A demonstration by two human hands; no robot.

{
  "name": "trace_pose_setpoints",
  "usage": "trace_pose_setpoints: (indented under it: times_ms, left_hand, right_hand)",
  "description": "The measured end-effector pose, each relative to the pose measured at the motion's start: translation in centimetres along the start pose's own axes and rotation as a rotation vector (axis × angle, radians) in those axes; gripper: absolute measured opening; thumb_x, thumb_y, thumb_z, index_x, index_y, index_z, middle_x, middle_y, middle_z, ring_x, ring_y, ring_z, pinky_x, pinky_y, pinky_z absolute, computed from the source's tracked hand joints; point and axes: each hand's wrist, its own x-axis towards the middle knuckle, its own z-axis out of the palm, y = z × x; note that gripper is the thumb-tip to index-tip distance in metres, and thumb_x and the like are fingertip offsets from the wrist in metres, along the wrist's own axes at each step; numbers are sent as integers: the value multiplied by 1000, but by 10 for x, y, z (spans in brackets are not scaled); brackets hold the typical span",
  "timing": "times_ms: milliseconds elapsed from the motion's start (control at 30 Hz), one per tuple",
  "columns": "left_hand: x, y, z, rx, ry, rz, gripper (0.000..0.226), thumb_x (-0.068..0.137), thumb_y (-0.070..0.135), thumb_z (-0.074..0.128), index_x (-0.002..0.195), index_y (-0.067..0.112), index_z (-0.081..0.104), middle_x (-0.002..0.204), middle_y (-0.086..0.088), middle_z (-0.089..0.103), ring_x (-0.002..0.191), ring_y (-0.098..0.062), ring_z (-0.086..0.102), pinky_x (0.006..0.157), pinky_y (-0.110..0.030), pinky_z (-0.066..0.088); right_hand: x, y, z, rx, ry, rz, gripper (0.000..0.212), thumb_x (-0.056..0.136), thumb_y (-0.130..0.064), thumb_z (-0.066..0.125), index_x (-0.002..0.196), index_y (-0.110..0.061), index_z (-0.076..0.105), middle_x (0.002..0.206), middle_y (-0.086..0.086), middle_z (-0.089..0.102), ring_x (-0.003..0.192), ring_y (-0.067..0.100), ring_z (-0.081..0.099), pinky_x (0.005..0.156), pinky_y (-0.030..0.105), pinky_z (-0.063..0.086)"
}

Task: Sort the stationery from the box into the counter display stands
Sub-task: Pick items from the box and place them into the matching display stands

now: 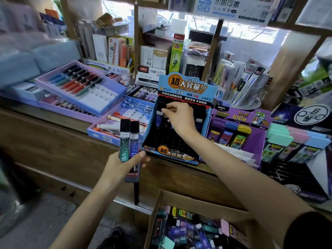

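Head view: my right hand (177, 115) is at the top row of the blue stand (186, 85). Its fingers are curled, with thumb and fingertips pinching the black cap of a case (159, 119) in the far-left slot. I cannot tell if it is fully seated, because my fingers hide the slot mouth.

My left hand (124, 164) is closed round the bottoms of 2 upright cases, a green case (124, 141) and a blue case (134, 141). It holds them just in front of the stand's left corner. A dark item (132, 177) sticks out below my palm, possibly a 3rd case.

The box (197, 198) sits low by my right arm, with many cases loose in it.

Step in hand, as I judge it: seat this case, then take the next from the left hand.

Notes for doing it well:
- Keep the case parallel to the slot's slope, cap up and label outward, matching its neighbours.
- Push by the cap until it stops. Released early, it may tip forward down the slope.
- Fill the row left to right. I see no cases in the lower rows.
- Hold the left bundle off the stand's front lip.
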Motion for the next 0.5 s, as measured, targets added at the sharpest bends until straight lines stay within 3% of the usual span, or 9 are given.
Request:
trace_pose_setpoints:
  times_ms: [133,200,300,400,500]
  left_hand:
    - [-2,1,3,-1,-1,1,22,78,22,69,91,4,70,80,-6,75,64,-12,69,54,-15,50]
    - [-4,3,4,3,-11,-3,27,76,26,69,92,5,70,81,-6,75,65,-12,70,55,-16,51]
    - [-6,5,8,-1,-29,-10,33,72,31,69,95,7,69,83,-7,75,68,-14,71,56,-17,52]
    - [-9,7,13,-8,-39,0,32,71,31,69,94,9,69,81,-7,75,67,-14,70,56,-18,52]
    - [-10,10,20,-15,-61,0,29,72,28,70,94,10,68,80,-8,75,68,-16,71,58,-18,53]
  right_hand:
    - [3,-4,5,-35,-16,16,22,86,-14,67,101,1,70,93,15,70,88,25,67,84,41,55]
    - [3,-7,4,-118,-45,8,20,88,-17,65,93,1,72,87,15,71,83,25,67,82,40,54]
    - [-9,-12,-3,-259,-80,8,33,92,-24,60,77,4,71,73,17,69,70,28,66,73,37,55]
    - [-39,-16,-10,-67,-215,30,36,93,-33,55,84,-1,70,81,12,71,76,24,69,76,39,56]
    - [-67,-22,-13,198,-459,145,23,89,-34,61,96,-14,67,92,0,69,84,10,65,73,28,54]
